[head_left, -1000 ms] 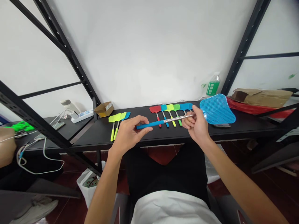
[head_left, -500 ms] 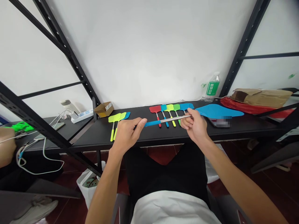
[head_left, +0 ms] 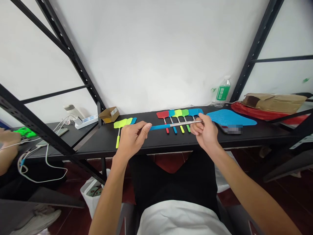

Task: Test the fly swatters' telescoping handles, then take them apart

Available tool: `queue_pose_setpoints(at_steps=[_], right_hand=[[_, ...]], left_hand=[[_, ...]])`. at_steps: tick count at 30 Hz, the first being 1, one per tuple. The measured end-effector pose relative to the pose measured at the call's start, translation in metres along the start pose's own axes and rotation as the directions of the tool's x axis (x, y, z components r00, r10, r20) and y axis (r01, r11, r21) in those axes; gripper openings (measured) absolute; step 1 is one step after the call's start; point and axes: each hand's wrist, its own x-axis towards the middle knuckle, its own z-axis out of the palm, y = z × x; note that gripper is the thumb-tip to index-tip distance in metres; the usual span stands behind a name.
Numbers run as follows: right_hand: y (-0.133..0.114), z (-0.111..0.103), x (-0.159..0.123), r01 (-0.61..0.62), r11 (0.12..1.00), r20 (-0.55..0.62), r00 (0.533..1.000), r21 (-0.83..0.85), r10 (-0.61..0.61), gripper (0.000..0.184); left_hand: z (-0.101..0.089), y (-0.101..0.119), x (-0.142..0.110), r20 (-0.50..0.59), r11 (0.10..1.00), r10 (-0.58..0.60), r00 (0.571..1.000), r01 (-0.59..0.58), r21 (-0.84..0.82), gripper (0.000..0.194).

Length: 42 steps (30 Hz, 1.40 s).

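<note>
Blue plastic forms the handle and the broad mesh head of a fly swatter (head_left: 160, 127), held nearly level above the black tabletop (head_left: 141, 116). The left hand (head_left: 132, 137) has its fingers wrapped around the handle's end; the right hand (head_left: 206, 131) has its fingers closed on the metal shaft, close to the head, which spreads out to the right by a dark flat device (head_left: 223, 129), partly pixelated. Behind the shaft lies a row of smaller swatters (head_left: 178, 113), red, blue, yellow-green and green among them. Yellow-green swatters (head_left: 119, 124) lie just beyond the left hand, near an open cardboard box (head_left: 107, 116). A green-labelled bottle (head_left: 222, 93) stands by the wall.
</note>
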Motion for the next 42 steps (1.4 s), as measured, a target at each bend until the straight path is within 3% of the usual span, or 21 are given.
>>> queue_pose_setpoints(at_steps=[2,7,11,15,19,23,27,31,36,39,42], right_hand=[[-0.001,-0.001,0.001,0.0,1.0,-0.013,1.0,0.004,0.0,0.059],[0.0,-0.002,0.003,0.014,1.0,-0.035,0.999,0.007,-0.014,0.058],[0.002,-0.001,0.002,0.002,1.0,-0.017,1.0,0.006,-0.002,0.059],[0.002,-0.003,0.003,-0.001,1.0,-0.034,0.999,0.012,0.002,0.058],[0.003,-0.004,0.003,0.002,1.0,-0.055,0.998,0.015,-0.001,0.056],[0.005,-0.002,0.002,-0.008,1.0,-0.046,0.999,0.025,0.009,0.056],[0.005,-0.003,0.003,-0.004,1.0,-0.057,0.998,0.024,0.005,0.057],[0.005,-0.005,0.003,-0.011,1.0,-0.061,0.998,0.026,0.012,0.058],[0.004,-0.005,0.003,-0.031,0.998,-0.052,0.998,0.046,0.033,0.057],[0.004,-0.005,0.003,-0.028,0.999,-0.048,0.998,0.044,0.03,0.057],[0.005,-0.004,0.003,-0.013,0.999,-0.056,0.998,0.038,0.015,0.057]], left_hand=[[0.001,-0.002,0.0,0.003,0.999,-0.018,1.0,0.018,-0.043,0.028],[0.0,-0.005,0.0,-0.001,1.0,0.003,1.0,-0.003,0.026,0.027],[-0.002,-0.003,0.001,-0.005,0.998,0.001,1.0,0.0,0.068,0.053],[-0.001,-0.006,0.001,0.043,0.998,-0.054,0.998,0.056,-0.028,0.03],[0.001,-0.01,0.001,0.028,0.999,-0.028,0.999,0.028,0.015,0.028],[0.002,-0.011,0.001,-0.01,0.999,-0.052,0.999,0.052,-0.006,0.049],[0.002,-0.013,0.002,0.017,0.996,-0.071,0.997,0.072,-0.061,0.03],[0.004,-0.017,0.002,-0.023,0.999,-0.038,0.999,0.038,0.031,0.027],[0.006,-0.015,0.002,-0.027,0.997,-0.062,0.998,0.06,-0.054,0.048],[0.006,-0.015,0.002,-0.001,0.989,-0.073,0.997,0.072,-0.129,0.03],[0.008,-0.016,0.002,-0.019,0.99,-0.058,0.998,0.055,-0.128,0.024]])
